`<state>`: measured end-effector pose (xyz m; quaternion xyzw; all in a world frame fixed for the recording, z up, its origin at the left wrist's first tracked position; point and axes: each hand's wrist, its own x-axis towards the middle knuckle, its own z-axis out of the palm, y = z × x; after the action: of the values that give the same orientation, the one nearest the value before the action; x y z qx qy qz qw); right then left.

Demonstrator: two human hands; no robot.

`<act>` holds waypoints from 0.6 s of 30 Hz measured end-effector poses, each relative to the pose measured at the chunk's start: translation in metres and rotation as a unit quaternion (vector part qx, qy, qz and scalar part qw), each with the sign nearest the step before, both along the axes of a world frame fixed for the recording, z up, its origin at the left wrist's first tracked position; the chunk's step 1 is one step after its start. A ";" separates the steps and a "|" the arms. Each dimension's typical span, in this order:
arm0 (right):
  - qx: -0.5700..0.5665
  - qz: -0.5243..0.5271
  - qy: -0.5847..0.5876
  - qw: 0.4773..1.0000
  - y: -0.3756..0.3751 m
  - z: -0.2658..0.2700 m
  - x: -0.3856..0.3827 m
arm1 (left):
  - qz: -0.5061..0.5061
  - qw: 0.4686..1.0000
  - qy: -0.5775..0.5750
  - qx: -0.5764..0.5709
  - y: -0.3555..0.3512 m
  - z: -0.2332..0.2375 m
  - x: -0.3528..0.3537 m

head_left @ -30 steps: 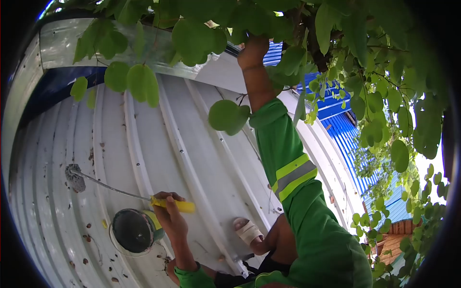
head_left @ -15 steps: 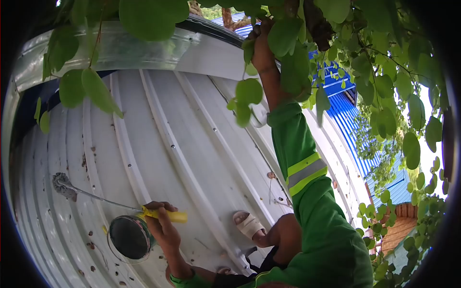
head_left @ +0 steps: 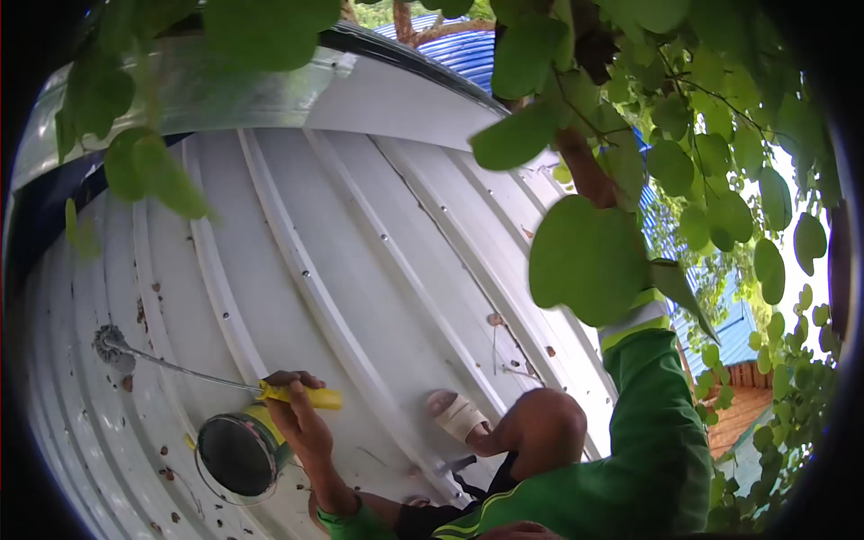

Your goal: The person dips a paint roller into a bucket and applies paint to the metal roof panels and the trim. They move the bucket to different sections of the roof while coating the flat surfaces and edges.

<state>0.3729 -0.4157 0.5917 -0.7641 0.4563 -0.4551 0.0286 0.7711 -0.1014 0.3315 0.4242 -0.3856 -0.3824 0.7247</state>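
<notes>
My left hand (head_left: 304, 421) is closed round the yellow handle (head_left: 317, 397) of a paint roller. The roller's thin metal rod runs left to a fuzzy grey head (head_left: 114, 346) on the pale ribbed metal roof (head_left: 360, 297). Just below the handle, beside my left hand, is a round bucket (head_left: 236, 454) with dark contents and a wire handle. My right arm, in a green sleeve (head_left: 643, 387), reaches up among round green leaves (head_left: 589, 261). Some skin shows between the leaves, but they hide the fingers of my right hand.
Leafy branches (head_left: 720, 171) hang over the top and right. A raised metal edge (head_left: 396, 99) crosses the upper left. My sandalled foot (head_left: 459, 416) and bent knee are at lower centre. Dry leaves and debris dot the roof. Blue corrugated sheets (head_left: 450, 54) lie beyond.
My right arm has moved to the right, and its hand, seen earlier at the top among the leaves, is now hidden. My left hand has hardly moved with the roller. The view has shifted slightly.
</notes>
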 end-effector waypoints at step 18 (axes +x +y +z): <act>0.093 -0.028 0.060 0.994 0.015 -0.005 -0.041 | 0.033 0.998 -0.052 0.001 0.024 0.018 0.006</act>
<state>0.3323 -0.4011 0.5872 -0.7709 0.5186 -0.3651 0.0596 0.7773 -0.0775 0.3491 0.4567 -0.4078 -0.3361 0.7157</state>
